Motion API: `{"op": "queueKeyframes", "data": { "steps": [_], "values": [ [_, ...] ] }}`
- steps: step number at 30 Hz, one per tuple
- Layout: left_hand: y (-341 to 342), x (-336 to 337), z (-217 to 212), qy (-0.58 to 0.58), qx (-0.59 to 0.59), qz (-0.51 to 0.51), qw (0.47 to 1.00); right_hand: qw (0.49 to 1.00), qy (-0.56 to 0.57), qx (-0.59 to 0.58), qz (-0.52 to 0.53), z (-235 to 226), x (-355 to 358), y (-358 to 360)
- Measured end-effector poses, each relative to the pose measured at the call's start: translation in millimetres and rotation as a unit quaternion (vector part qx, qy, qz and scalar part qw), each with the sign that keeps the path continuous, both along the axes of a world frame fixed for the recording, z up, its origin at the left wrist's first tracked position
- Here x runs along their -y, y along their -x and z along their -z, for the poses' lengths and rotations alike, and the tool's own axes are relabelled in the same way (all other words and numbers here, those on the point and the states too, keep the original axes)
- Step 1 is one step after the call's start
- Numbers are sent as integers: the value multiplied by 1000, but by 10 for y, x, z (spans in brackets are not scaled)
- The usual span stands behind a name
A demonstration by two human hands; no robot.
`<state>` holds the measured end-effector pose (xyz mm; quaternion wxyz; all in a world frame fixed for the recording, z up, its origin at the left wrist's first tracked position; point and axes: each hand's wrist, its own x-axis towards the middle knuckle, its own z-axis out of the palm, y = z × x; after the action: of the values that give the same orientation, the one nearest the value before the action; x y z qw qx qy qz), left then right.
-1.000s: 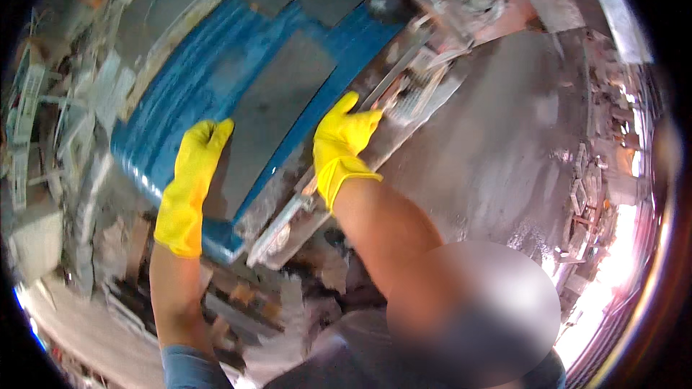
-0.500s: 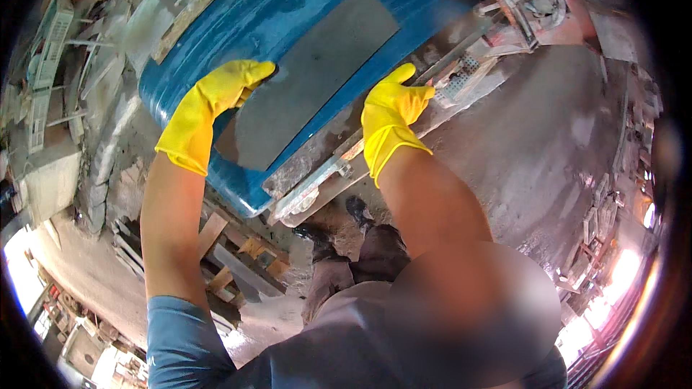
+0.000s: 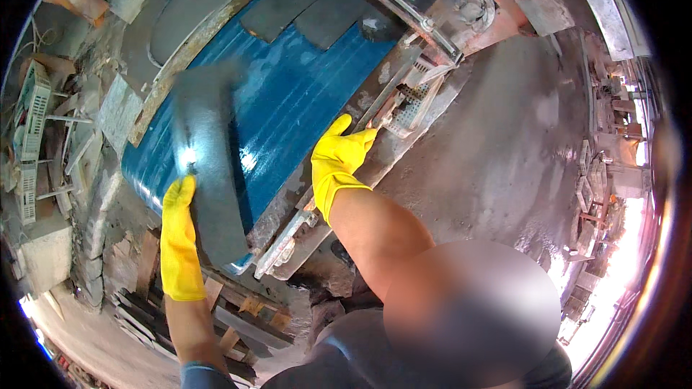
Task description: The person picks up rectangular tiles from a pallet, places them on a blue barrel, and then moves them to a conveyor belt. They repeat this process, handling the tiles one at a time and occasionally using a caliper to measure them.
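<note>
Head view: left hand (image 3: 180,223) pinches the grey slab (image 3: 216,198); right hand (image 3: 337,158) has fingers spread. Two-handed support should steady it.

Left hand (image 3: 181,227) and right hand (image 3: 339,155): plain bright-yellow rubber gloves. Long flat rectangular slab (image 3: 218,216) at belt's near end: dark grey, white glare patch. Glossy blue belt (image 3: 295,90): paler streaks running lengthwise. Flat dark grey slabs (image 3: 328,18) at belt's far end: plain. Rail (image 3: 164,90) along belt's left edge: mottled beige-brown. Perforated plastic tray (image 3: 409,112) beyond belt's right edge: dirty white, dark dot pattern.
</note>
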<state>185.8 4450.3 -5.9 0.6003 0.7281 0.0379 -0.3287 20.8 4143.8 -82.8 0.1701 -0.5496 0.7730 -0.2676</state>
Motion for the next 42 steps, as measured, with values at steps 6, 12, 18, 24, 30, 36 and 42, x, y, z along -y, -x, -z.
{"op": "queueKeyframes", "data": {
  "steps": [6, 12, 18, 24, 30, 36, 42],
  "values": [
    [408, -166, 390, 350, -249, -239, 871, 1000, 22, 4, -12, 101, -128, -30],
    [932, 921, 507, 408, -336, -366, 766, 999, 28, 10, -33, -67, -53, -19],
    [1280, 914, -704, 166, -167, 330, 914, 999, 20, 21, -41, 99, -46, 22],
    [237, 346, -436, -337, 507, 302, 734, 999, 13, 33, -28, -149, -18, 14],
    [376, 126, -51, -316, 557, 353, 682, 1000, 26, 9, -3, -84, -104, 13],
    [690, 543, -22, -237, 559, 362, 707, 999, -12, 24, -22, -177, -87, 73],
    [896, 1227, 26, -212, 569, 343, 717, 998, 2, 67, -20, -96, -137, 40]
  ]
}}
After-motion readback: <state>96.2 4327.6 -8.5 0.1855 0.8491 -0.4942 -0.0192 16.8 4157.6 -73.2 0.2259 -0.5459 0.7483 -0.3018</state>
